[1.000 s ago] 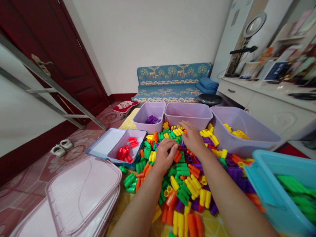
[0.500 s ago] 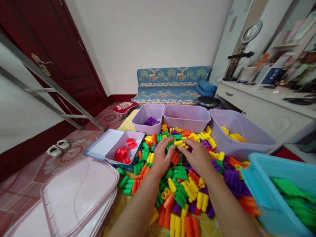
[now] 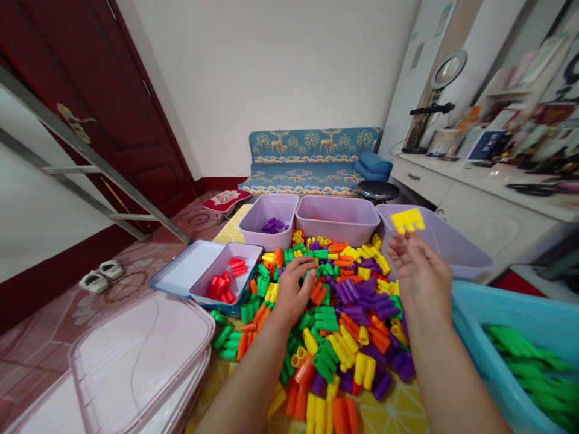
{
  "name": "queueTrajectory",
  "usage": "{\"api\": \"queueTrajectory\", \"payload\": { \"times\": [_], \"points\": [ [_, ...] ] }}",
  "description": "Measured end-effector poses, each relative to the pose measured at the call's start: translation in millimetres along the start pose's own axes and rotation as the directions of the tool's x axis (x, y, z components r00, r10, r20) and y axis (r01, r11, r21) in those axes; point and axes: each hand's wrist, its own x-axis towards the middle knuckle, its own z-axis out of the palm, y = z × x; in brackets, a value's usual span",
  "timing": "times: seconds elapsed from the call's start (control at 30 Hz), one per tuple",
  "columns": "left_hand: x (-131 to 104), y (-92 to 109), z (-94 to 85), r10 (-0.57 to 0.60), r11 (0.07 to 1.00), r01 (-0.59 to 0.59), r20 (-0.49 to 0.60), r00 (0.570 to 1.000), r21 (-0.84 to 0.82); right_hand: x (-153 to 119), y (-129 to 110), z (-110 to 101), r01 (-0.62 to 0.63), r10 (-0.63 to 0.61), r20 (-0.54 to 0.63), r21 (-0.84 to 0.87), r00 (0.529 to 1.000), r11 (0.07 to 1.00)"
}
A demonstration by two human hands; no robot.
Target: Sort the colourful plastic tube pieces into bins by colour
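Note:
My left hand (image 3: 293, 289) rests low over the middle of a heap of colourful plastic tube-shaped building pieces (image 3: 325, 316), its thumb apart from the bent fingers and nothing visible in its grip. To the right, my right hand (image 3: 420, 268) is raised, with fingers loosely curled and apart. A yellow building piece (image 3: 408, 221) made of joined tubes appears just beyond those fingertips, in front of the right lilac bin (image 3: 456, 244). No finger visibly wraps round it. Green, orange, yellow and purple pieces lie around and beneath my left hand.
Two more lilac bins, one with purple pieces (image 3: 253, 226) and a middle one (image 3: 337, 228), stand behind the heap. A box with red pieces (image 3: 199, 286) is left; a turquoise bin (image 3: 470, 301) holds green pieces. Stacked lids (image 3: 140, 355) lie front left.
My right hand has moved from the heap to the right and turned, with the yellow piece now above its fingertips. My left hand has stayed over the heap. The view has shifted slightly.

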Motion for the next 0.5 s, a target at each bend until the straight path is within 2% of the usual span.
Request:
{"api": "queueTrajectory", "payload": {
  "times": [0.03,0.07,0.13,0.2,0.27,0.33,0.37,0.43,0.5],
  "points": [
    [0.2,0.3,0.0,-0.002,1.000,0.002,0.001,1.000,0.003,0.4,0.4,0.0,-0.026,0.026,-0.013,0.026,1.000,0.999],
    [0.4,0.5,0.1,-0.004,1.000,0.004,0.001,1.000,0.006,0.1,0.3,0.0,-0.061,0.061,0.024,-0.026,0.998,0.998],
    [0.7,0.5,0.3,-0.006,1.000,0.006,0.002,1.000,0.014,-2.7,-1.9,-1.0,-0.073,0.129,0.182,-0.287,0.975,0.955],
    [0.8,0.1,0.5,-0.005,1.000,0.005,0.003,1.000,0.020,-7.5,-5.8,-2.7,0.063,0.217,0.384,-0.597,0.897,0.799],
    [0.8,-0.4,0.6,-0.006,1.000,0.006,0.004,1.000,0.024,-13.5,-9.4,-4.1,0.273,0.314,0.512,-0.776,0.799,0.569],
    [0.6,-0.6,0.7,-0.008,1.000,0.008,0.001,1.000,0.028,-19.3,-9.8,-3.7,0.439,0.386,0.570,-0.815,0.725,0.379],
    [0.4,-0.7,0.6,-0.007,1.000,0.007,0.002,1.000,0.030,-21.8,-8.4,-2.4,0.497,0.410,0.593,-0.805,0.693,0.324],
    [0.2,-0.6,0.3,-0.005,0.999,0.005,0.005,1.000,0.033,-25.5,-2.8,2.2,0.566,0.427,0.631,-0.774,0.648,0.285],
    [0.0,-0.1,-0.3,-0.004,0.999,0.004,0.016,1.000,0.038,-28.6,5.2,8.9,0.559,0.395,0.641,-0.767,0.658,0.315]
  ]
}}
